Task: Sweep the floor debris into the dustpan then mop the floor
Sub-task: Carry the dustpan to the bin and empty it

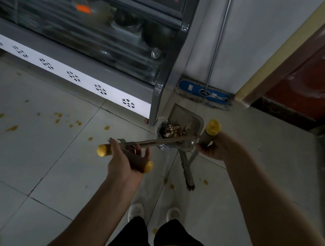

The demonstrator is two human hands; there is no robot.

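the dustpan (180,114) is at the far side of the floor, just beside the corner of the display fridge (87,25), and the debris (174,129) lies in a heap inside it. from where i stand, sweeping looks nearly done. to do this step well, i think the pan must be kept level, so that nothing slides out, and put aside gently before the mop (202,94) (it leans on the far wall) is taken for the yellow spots (12,128) on the tiles.

the left hand (122,161) has its fingers (146,153) curled around a brown handle (137,161) with yellow ends; a metal rod (155,142) runs from it to the pan. the right hand (216,147) grips the broom (188,171) just under its yellow cap, fingers closed tight around it, brush down on the floor.
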